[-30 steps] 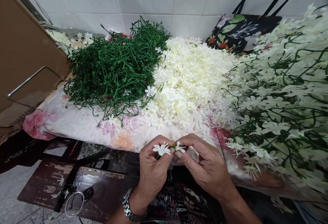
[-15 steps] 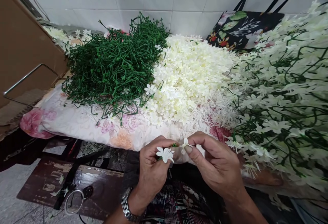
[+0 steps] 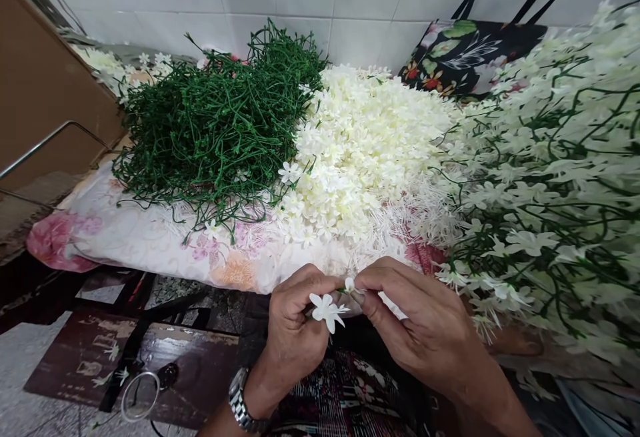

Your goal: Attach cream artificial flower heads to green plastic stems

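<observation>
My left hand (image 3: 299, 317) is closed around a green artificial flower stem that bears an open white flower (image 3: 327, 311). A green tip of the stem pokes out past its thumb and forefinger. Fingertips of my right hand (image 3: 413, 320) pinch a small white artificial blossom (image 3: 350, 285), which meets that green tip. Both hands are close together over my lap, just in front of the cloth edge. Beyond them lies a heap of loose white blossoms (image 3: 370, 143), and left of it a pile of green stems (image 3: 215, 123).
Stems with white flowers attached (image 3: 545, 190) are heaped at the right. A black floral bag (image 3: 465, 57) leans on the tiled wall. The flowered cloth (image 3: 150, 243) covers the work surface. Below left are a brown board (image 3: 195, 370) and a ring-shaped object (image 3: 141, 397); a cardboard box (image 3: 45, 83) stands left.
My right hand has moved slightly left, bringing the small blossom from a little apart up against the green stem tip. The open flower at my left hand has turned a little.
</observation>
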The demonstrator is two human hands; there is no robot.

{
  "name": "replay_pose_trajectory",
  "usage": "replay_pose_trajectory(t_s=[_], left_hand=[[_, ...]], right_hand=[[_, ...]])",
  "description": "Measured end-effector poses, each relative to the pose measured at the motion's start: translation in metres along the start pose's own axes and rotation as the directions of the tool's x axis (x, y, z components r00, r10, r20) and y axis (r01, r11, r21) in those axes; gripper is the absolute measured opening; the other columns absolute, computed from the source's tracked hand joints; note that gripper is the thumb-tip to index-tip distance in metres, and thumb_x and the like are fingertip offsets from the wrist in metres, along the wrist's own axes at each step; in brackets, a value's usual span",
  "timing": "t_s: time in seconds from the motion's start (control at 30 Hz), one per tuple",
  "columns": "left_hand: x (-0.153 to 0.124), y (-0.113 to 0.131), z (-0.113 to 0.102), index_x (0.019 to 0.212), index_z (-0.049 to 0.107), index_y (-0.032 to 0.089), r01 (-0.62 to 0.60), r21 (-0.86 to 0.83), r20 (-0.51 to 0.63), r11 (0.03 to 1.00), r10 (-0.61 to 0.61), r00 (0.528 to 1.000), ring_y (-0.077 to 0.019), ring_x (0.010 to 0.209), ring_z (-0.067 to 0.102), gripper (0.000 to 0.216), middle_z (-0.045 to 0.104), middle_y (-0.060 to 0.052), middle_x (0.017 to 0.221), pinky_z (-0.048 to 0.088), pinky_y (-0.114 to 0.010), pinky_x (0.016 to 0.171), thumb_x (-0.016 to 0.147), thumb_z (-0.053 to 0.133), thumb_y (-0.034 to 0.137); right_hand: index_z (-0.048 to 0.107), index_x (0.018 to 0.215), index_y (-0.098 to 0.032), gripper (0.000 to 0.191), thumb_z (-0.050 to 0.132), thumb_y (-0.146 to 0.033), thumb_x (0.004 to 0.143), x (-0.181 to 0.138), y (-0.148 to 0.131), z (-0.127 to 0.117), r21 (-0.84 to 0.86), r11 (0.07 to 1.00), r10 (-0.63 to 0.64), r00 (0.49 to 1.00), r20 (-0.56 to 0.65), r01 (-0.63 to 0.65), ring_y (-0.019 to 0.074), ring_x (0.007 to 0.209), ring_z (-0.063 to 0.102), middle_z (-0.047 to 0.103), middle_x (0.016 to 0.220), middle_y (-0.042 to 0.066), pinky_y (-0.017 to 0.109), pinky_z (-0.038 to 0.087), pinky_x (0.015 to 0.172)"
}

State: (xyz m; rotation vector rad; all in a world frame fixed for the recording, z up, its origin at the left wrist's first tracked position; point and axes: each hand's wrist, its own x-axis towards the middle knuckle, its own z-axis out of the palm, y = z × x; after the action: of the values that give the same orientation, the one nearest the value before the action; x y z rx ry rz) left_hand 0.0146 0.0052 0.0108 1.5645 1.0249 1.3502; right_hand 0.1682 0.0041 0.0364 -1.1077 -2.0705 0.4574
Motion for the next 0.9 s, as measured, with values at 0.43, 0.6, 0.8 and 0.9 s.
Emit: replay_pose_trajectory(t_s=[0.43, 0.6, 0.8, 0.9], left_hand=[[0.004, -0.006, 0.002, 0.070, 0.070, 0.016, 0.064, 0.038, -0.022, 0.997, -0.063, 0.998, -0.0097, 0.049, 0.045, 0.024, 0.051, 0.002, 0.053, 0.037, -0.020, 0.046, 0.069, 0.049, 0.004], [0.004, -0.007, 0.002, 0.069, 0.070, 0.016, 0.095, 0.052, -0.029, 0.994, -0.094, 0.995, -0.0101, 0.049, 0.046, 0.023, 0.051, 0.002, 0.053, 0.037, -0.020, 0.046, 0.068, 0.050, 0.004], [0.003, -0.009, 0.003, 0.068, 0.070, 0.017, 0.118, 0.059, -0.025, 0.991, -0.117, 0.993, -0.0107, 0.048, 0.047, 0.027, 0.052, 0.001, 0.053, 0.037, -0.021, 0.046, 0.065, 0.048, 0.002], [0.004, -0.010, 0.003, 0.068, 0.069, 0.017, 0.089, 0.083, -0.020, 0.993, -0.087, 0.996, -0.0107, 0.048, 0.046, 0.028, 0.050, 0.002, 0.052, 0.036, -0.020, 0.046, 0.065, 0.046, 0.001]], right_hand=[[0.049, 0.083, -0.017, 0.011, 0.043, -0.008, 0.087, -0.004, 0.010, 0.015, 0.056, 0.998, 0.039, 0.999, -0.030, -0.037, 0.0110, 0.064, 0.051, 0.052, 0.069, 0.001, 0.023, 0.043, 0.057], [0.049, 0.084, -0.017, 0.013, 0.042, -0.008, 0.086, -0.002, 0.010, 0.017, 0.079, 0.996, 0.043, 0.997, -0.056, -0.038, 0.0103, 0.060, 0.050, 0.051, 0.067, 0.000, 0.022, 0.042, 0.054], [0.050, 0.083, -0.016, 0.012, 0.043, -0.006, 0.085, -0.001, 0.011, 0.020, 0.088, 0.995, 0.045, 0.998, -0.053, -0.040, 0.0092, 0.059, 0.048, 0.049, 0.066, 0.000, 0.021, 0.040, 0.053], [0.050, 0.083, -0.017, 0.012, 0.043, -0.007, 0.085, -0.001, 0.012, 0.021, 0.088, 0.995, 0.052, 0.997, -0.056, -0.047, 0.0092, 0.058, 0.048, 0.049, 0.066, -0.001, 0.021, 0.040, 0.052]])
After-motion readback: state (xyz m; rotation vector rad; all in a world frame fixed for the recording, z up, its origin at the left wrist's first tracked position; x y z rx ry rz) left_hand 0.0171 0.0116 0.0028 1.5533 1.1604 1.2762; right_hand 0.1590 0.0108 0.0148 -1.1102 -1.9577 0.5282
